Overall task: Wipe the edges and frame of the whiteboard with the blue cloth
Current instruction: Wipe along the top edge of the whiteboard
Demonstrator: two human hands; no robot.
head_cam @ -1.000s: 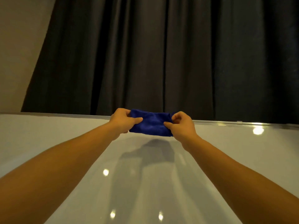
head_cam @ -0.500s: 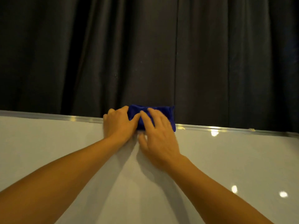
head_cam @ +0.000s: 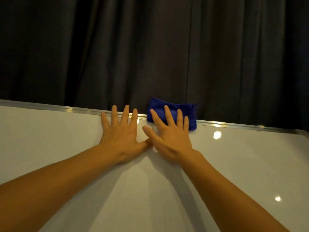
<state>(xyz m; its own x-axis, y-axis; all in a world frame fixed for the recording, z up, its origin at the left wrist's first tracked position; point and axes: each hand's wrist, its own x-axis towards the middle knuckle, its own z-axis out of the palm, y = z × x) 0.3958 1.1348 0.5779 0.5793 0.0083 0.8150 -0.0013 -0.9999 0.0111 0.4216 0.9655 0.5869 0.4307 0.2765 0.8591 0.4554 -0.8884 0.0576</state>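
Note:
A folded blue cloth (head_cam: 172, 106) is draped over the whiteboard's top frame (head_cam: 234, 125), a thin silver strip. My right hand (head_cam: 168, 136) lies flat with spread fingers, its fingertips pressing the cloth against the frame. My left hand (head_cam: 120, 133) rests flat on the white board surface (head_cam: 66, 148) just left of the cloth, fingers apart and fingertips reaching the frame, holding nothing. The two thumbs touch. The lower part of the cloth is hidden under my right fingers.
A dark pleated curtain (head_cam: 150, 47) hangs right behind the board. The frame's rounded top right corner (head_cam: 299, 131) shows at the far right. Ceiling lights glare on the glossy board surface.
Both hands held the cloth in front of the board, then laid it over the top frame. My right hand has slid the cloth to the right; my left hand has let go and spread flat.

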